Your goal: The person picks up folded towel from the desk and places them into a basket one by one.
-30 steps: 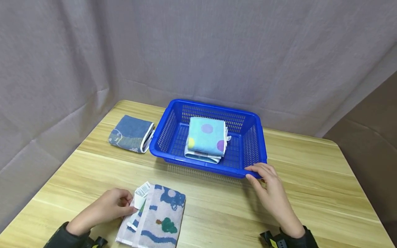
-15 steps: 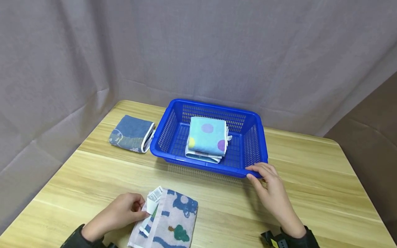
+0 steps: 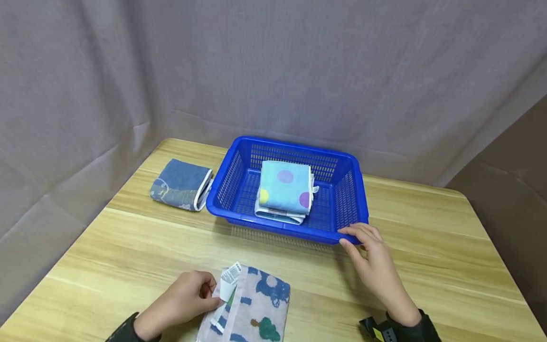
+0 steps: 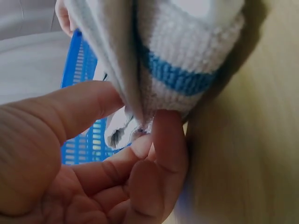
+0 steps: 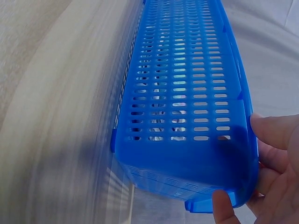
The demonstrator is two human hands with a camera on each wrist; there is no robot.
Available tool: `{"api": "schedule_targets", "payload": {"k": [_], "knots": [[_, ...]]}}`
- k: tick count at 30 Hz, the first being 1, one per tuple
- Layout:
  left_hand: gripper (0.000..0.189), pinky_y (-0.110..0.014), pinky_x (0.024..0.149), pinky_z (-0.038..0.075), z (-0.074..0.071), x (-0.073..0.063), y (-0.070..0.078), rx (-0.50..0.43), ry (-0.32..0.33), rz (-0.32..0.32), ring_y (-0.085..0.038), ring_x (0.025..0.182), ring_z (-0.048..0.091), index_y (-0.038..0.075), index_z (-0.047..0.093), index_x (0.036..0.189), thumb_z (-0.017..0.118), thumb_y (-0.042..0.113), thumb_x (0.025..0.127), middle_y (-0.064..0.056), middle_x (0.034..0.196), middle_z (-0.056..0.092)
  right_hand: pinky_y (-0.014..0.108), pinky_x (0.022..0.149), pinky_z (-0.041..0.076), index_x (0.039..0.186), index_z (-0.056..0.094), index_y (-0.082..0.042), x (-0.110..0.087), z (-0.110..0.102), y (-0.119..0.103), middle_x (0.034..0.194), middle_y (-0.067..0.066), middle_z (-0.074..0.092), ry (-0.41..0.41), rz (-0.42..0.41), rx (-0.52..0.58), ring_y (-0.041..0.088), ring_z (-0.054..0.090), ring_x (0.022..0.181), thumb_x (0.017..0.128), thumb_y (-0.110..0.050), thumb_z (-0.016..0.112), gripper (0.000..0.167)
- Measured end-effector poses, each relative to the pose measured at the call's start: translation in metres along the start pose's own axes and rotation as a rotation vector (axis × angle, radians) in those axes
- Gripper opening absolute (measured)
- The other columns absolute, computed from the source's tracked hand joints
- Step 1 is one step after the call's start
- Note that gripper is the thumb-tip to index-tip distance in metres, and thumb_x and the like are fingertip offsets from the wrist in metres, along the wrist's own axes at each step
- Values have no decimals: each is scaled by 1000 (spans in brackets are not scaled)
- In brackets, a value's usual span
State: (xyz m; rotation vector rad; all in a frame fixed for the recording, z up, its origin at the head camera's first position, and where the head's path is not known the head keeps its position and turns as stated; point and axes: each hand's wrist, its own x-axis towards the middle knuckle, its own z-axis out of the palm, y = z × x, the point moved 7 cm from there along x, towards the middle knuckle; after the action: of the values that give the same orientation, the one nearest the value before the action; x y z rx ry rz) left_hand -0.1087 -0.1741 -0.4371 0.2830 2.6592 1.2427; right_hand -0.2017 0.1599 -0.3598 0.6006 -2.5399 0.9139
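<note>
A folded towel [image 3: 260,304] with blue and green figures on pale fabric is near the table's front edge in the head view. My left hand [image 3: 185,299] pinches its left edge between thumb and fingers, beside a white label [image 3: 231,278]. In the left wrist view the thumb and fingers grip the layered towel [image 4: 182,60]. My right hand [image 3: 373,266] grips the near right corner of a blue plastic basket [image 3: 290,230], thumb on the near side of its rim. Inside the basket, a light blue dotted towel [image 3: 284,185] lies folded on top of other folded cloth.
A folded grey-blue towel [image 3: 181,183] lies left of the basket, close to its side. The wooden table [image 3: 431,256] extends to the right. Grey curtain fabric [image 3: 273,66] hangs behind the table and along its left side.
My left hand has moved right and slightly toward the front edge, bringing the patterned towel with it. The right hand stays on the basket's corner, and the basket has hardly moved.
</note>
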Motion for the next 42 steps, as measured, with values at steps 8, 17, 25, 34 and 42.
{"api": "schedule_targets", "payload": {"k": [8,17,25,34,42], "knots": [[28,-19,52,35,14,5,9,-42,-19,0,2,55,41,12,56,67,80,19,77,12,60,46,31,73,53,108,73,-6,0,-1,-1,113,13,68,-1,15,17,20,52,112,92,-4,68,16],[25,-19,51,37,24,3,8,-101,-71,-30,0,51,48,12,59,71,77,25,85,9,57,51,7,92,33,126,65,-3,-12,-4,-8,153,20,42,30,35,62,45,41,136,90,0,69,37],[24,-22,54,35,4,-5,2,-1,-25,-60,-2,56,43,19,65,81,69,41,91,10,64,50,9,85,43,139,55,-9,-47,-29,5,149,2,42,128,298,114,11,44,130,92,0,66,49],[28,-23,55,35,3,-6,4,-12,-48,-59,-3,58,43,18,68,82,65,43,94,9,65,51,21,64,49,114,70,-7,-83,-7,27,100,-5,70,-91,466,37,-9,54,81,96,-14,66,20],[27,-22,56,35,12,-6,7,-92,-116,-65,-4,61,46,15,68,82,65,39,95,8,67,53,21,66,46,102,74,-11,-97,40,22,91,-4,71,-468,617,125,3,54,74,96,-19,65,14]]}}
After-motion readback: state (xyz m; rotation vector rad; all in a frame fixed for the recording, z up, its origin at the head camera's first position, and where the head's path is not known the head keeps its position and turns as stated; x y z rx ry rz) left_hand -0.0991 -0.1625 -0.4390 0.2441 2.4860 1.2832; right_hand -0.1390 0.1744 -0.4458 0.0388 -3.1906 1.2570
